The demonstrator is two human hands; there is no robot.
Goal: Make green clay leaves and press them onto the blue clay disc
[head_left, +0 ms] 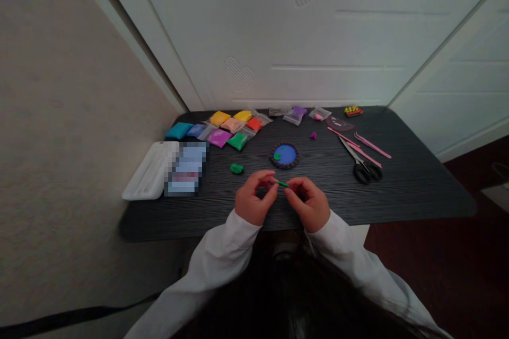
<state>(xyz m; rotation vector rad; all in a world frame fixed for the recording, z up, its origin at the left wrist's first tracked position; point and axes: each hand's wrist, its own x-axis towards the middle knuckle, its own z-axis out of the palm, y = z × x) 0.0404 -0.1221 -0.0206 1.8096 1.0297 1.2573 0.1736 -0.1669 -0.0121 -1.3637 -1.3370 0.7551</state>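
Between my fingertips, just above the table's near side, is a thin strip of green clay [282, 184]. My left hand [255, 198] pinches its left end, and my right hand [308, 202] pinches the right end. Right beyond my hands lies a round clay piece [289, 154] with a blue middle, a brown beaded rim and green patches on its left side. A lump of green clay [236, 168] rests on the table up and to the left of my left hand.
Several bags of coloured clay [220, 137] lie at the back left of the dark table [246, 212]. A white tray [153, 172] and a blurred-out rectangle [186, 169] are at left. On the right are black-handled scissors [366, 171], pink tools [371, 145] and a purple clay bit [313, 136].
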